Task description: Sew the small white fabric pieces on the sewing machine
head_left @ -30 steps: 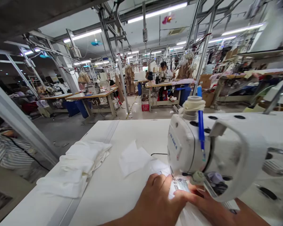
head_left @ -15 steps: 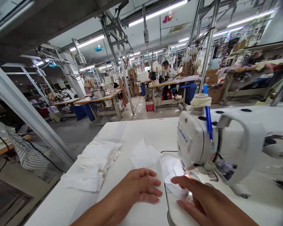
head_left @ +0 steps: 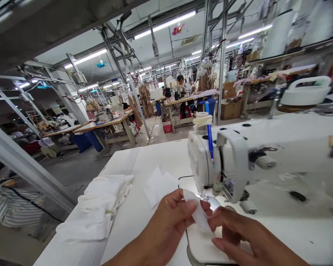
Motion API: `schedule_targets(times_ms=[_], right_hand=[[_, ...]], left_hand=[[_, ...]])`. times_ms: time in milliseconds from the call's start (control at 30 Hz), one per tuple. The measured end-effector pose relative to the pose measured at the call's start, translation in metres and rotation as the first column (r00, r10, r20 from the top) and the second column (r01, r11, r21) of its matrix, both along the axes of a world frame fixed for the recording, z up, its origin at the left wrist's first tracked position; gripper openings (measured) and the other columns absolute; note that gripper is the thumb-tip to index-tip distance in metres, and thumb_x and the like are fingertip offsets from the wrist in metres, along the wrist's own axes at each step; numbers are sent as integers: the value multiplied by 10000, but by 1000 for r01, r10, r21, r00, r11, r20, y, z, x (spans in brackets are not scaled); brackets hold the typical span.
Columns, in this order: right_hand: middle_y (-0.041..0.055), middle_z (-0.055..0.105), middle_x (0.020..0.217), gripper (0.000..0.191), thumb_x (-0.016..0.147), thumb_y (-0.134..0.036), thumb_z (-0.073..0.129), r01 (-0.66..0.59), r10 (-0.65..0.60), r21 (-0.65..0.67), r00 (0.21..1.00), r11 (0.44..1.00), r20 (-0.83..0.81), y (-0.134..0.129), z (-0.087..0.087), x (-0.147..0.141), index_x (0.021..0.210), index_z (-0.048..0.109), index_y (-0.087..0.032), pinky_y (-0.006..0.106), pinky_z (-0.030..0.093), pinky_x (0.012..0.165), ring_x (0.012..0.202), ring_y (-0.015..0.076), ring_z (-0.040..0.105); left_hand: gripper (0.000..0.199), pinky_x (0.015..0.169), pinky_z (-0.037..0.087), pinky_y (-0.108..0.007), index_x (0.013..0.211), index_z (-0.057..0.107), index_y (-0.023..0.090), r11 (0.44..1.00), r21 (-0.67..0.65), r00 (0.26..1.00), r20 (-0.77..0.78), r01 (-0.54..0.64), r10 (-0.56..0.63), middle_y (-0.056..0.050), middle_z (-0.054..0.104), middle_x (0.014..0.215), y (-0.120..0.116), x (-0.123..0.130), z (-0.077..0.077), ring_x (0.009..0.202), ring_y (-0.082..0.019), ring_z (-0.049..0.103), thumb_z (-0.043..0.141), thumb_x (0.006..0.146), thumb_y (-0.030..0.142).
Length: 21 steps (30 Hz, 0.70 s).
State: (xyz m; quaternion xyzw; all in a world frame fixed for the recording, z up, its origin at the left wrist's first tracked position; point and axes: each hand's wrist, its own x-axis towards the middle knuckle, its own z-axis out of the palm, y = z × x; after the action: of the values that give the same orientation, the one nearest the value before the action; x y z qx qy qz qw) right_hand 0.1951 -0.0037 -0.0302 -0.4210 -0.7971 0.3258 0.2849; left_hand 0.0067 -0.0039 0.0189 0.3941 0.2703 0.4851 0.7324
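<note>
A small white fabric piece [head_left: 200,217] is pinched between the thumb and fingers of my left hand [head_left: 173,218], in front of the sewing machine's needle area. My right hand [head_left: 238,231] is at the right edge of that piece, its fingers curled and its fingertips touching the fabric. The white sewing machine [head_left: 283,155] stands just beyond and to the right, its lamp lit near the needle. Flat on the table [head_left: 133,207] behind my left hand is another white fabric piece [head_left: 159,186]. A pile of white fabric [head_left: 97,207] lies farther left.
A blue pen [head_left: 210,142] stands upright against the machine head. A metal post [head_left: 30,166] slants along the left, near striped cloth [head_left: 19,207]. Farther off are other sewing tables, hanging garments, blue bins, a red box [head_left: 167,125] and a seated person [head_left: 180,80].
My left hand was open over the table and now grips the white piece, which has come up off the machine bed. The view has turned right, showing more of the machine.
</note>
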Motion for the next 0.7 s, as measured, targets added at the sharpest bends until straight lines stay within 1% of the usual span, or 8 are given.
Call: schedule_targets(times_ms=[67, 133, 267, 400, 467, 533, 600, 700], right_hand=[[13, 641, 840, 183, 875, -308, 477, 16, -18, -45, 999, 999, -35, 1, 1, -3, 1020, 577, -257, 255, 474, 674, 759, 186, 613], [9, 619, 807, 195, 864, -277, 491, 47, -53, -103, 997, 994, -54, 3, 2, -9, 1049, 544, -250, 268, 458, 673, 746, 186, 599], [41, 622, 871, 324, 808, -220, 541, 109, -130, -189, 986, 976, -102, 6, 7, -20, 1131, 566, -233, 288, 451, 673, 722, 185, 586], [47, 661, 1017, 233, 804, -224, 593, 84, -103, -139, 985, 987, -136, 10, 13, -24, 1015, 691, -239, 265, 432, 645, 677, 155, 575], [16, 678, 973, 135, 823, -198, 587, 46, -63, -110, 986, 993, -155, 11, 16, -23, 894, 697, -229, 250, 426, 666, 705, 151, 594], [-15, 680, 925, 121, 856, -191, 568, 0, -13, -79, 985, 997, -172, 11, 20, -22, 819, 677, -229, 232, 424, 745, 824, 157, 618], [-20, 676, 916, 135, 879, -199, 554, -20, 11, -55, 986, 998, -169, 10, 23, -20, 808, 666, -224, 235, 413, 772, 876, 164, 615], [-19, 675, 902, 117, 881, -201, 552, -16, 11, -38, 990, 999, -144, 9, 24, -18, 853, 664, -221, 250, 395, 700, 792, 161, 603]], left_hand=[[92, 915, 448, -321, 949, 633, 123, 1000, 7, 999, 49, 22, -22, -98, 690, 985, -1, -2, 1, 912, -159, 643, 565, 892, 147], [116, 931, 454, -305, 966, 640, 140, 1000, -7, 997, 74, -12, 13, -85, 695, 1013, 0, -3, 1, 944, -149, 646, 545, 901, 125], [126, 841, 497, -221, 947, 669, 157, 998, -36, 997, 50, -58, 59, -51, 718, 919, 2, -2, -1, 867, -114, 668, 579, 879, 101], [105, 781, 525, -208, 924, 685, 132, 996, -79, 998, 34, -47, 49, -53, 724, 848, 1, -4, 0, 781, -115, 681, 645, 833, 100], [102, 766, 532, -218, 907, 689, 132, 994, -97, 998, 35, -57, 60, -60, 726, 846, 1, -6, -1, 772, -124, 684, 674, 810, 104], [128, 765, 534, -233, 906, 686, 141, 993, -102, 997, 41, -62, 66, -62, 725, 851, 2, -6, -2, 776, -132, 682, 701, 785, 104], [164, 759, 532, -242, 924, 675, 147, 995, -88, 998, 34, -45, 48, -59, 719, 828, 2, -6, -4, 764, -134, 676, 711, 771, 98], [174, 735, 528, -234, 941, 665, 152, 998, -55, 1000, 1, -25, 25, -53, 714, 787, 2, -4, -7, 732, -128, 669, 699, 781, 92]])
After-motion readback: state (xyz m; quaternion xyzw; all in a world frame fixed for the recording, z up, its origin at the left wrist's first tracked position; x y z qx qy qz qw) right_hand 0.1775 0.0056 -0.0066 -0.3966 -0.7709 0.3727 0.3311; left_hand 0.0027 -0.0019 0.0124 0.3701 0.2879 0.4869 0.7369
